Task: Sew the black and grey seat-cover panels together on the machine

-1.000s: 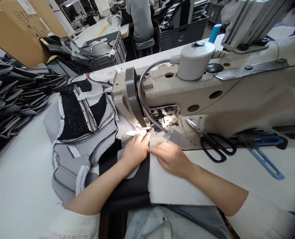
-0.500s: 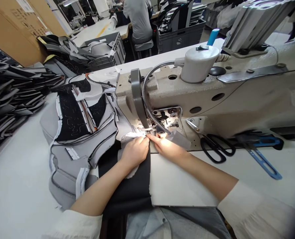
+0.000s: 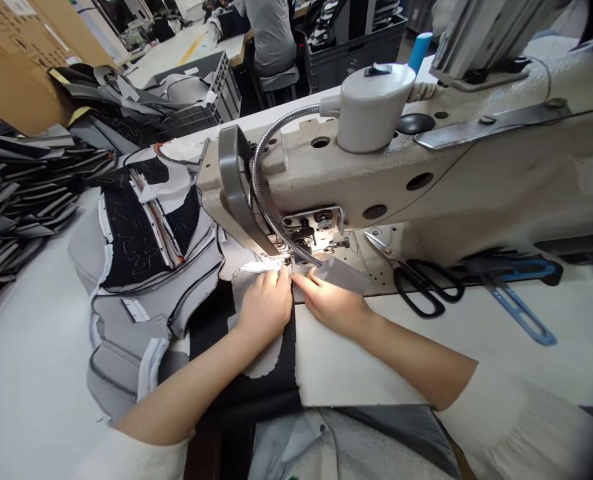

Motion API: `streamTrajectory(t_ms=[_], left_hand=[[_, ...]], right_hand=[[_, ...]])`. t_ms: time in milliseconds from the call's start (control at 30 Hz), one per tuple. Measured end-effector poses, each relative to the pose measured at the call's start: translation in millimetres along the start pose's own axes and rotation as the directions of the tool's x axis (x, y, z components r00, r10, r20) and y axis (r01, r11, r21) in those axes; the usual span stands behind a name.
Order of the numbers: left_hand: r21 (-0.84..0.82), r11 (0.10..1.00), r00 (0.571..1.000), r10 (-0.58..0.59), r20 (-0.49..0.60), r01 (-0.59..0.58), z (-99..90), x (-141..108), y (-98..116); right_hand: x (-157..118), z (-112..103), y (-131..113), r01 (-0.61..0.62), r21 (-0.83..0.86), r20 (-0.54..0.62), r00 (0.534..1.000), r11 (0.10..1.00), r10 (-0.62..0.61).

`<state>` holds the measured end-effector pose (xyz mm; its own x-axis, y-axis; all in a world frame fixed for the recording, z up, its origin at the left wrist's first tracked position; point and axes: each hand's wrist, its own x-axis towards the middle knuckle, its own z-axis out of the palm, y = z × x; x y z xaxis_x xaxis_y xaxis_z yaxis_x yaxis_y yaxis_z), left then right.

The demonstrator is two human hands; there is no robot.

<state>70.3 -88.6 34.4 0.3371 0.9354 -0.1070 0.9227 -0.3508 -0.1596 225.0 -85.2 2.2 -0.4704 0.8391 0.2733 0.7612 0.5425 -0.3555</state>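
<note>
My left hand (image 3: 266, 303) lies on a grey fabric piece (image 3: 267, 360), fingers bent and pressed together on it just in front of the needle area. Under the grey piece is a black fabric panel (image 3: 276, 392), which hangs over the table's front edge. My right hand (image 3: 334, 305) rests on the machine bed, digits apart, one tip touching the fabric's right edge; its other fingertips are partly hidden. Both hands meet at the lit presser foot (image 3: 287, 260) of the sewing machine (image 3: 276, 173). A larger grey and black sewn cover (image 3: 191, 293) spreads to the left, joining the work.
Black-handled scissors (image 3: 416, 280) and a blue-handled tool (image 3: 521, 310) lie right of my right hand. Stacked fabric pieces (image 3: 21, 193) stand at far left, near a cardboard box (image 3: 21, 67). Behind are grey crates (image 3: 226, 83) and a seated person (image 3: 271, 40).
The view has shifted, so the machine appears further left and higher. Both hands stay at the presser foot. The grey piece's lower end shows more below my left hand.
</note>
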Motion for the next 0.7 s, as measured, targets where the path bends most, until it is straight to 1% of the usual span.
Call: streamTrajectory(t_ms=[33, 100, 167, 200, 267, 333, 367, 433, 533, 600, 700], left_hand=[[0.001, 1.0, 1.0, 0.024, 0.002, -0.024, -5.0, -1.7, -0.9], [-0.012, 0.998, 0.998, 0.063, 0.028, -0.062, -15.8, -4.8, -3.6], [-0.077, 0.994, 0.989, 0.084, 0.125, -0.075, -25.7, -6.2, -7.5], [-0.121, 0.991, 0.976, 0.087, 0.2, -0.063, -29.6, -6.2, -10.0], [-0.194, 0.981, 0.932, 0.085, 0.352, -0.016, -35.0, -5.3, -15.8], [-0.241, 0.97, 0.888, 0.083, 0.453, 0.033, -36.8, -3.9, -21.8], [-0.275, 0.96, 0.873, 0.093, 0.479, 0.049, -36.7, -3.2, -24.3], [-0.389, 0.919, 0.858, 0.148, 0.493, 0.065, -35.4, -1.8, -27.5], [-0.558, 0.828, 0.869, 0.236, 0.434, 0.054, -33.6, 1.6, -26.5], [-0.595, 0.803, 0.878, 0.254, 0.406, 0.044, -32.8, 5.6, -23.7], [-0.573, 0.819, 0.881, 0.249, 0.402, 0.029, -31.6, 14.1, -20.7]], right_hand=[[-6.9, -2.9, 0.4, 0.03, 0.031, 0.007, 1.0, 0.999, -0.03], [-19.0, -7.4, -1.1, 0.135, 0.106, 0.036, 0.99, 0.985, -0.14], [-26.4, -8.6, -6.8, 0.266, 0.161, 0.061, 0.958, 0.95, -0.279], [-28.4, -7.7, -11.2, 0.33, 0.177, 0.072, 0.935, 0.927, -0.346], [-30.0, -3.0, -21.6, 0.438, 0.18, 0.092, 0.884, 0.881, -0.458], [-30.7, 3.4, -31.7, 0.511, 0.144, 0.097, 0.845, 0.848, -0.526], [-31.2, 6.5, -35.8, 0.533, 0.114, 0.086, 0.835, 0.838, -0.543], [-32.8, 10.8, -40.6, 0.552, 0.049, 0.051, 0.831, 0.833, -0.554], [-34.9, 11.2, -39.3, 0.565, 0.014, 0.046, 0.824, 0.825, -0.565], [-35.2, 8.9, -34.6, 0.575, 0.031, 0.061, 0.815, 0.818, -0.576], [-34.6, 4.1, -27.6, 0.566, 0.04, 0.043, 0.822, 0.823, -0.568]])
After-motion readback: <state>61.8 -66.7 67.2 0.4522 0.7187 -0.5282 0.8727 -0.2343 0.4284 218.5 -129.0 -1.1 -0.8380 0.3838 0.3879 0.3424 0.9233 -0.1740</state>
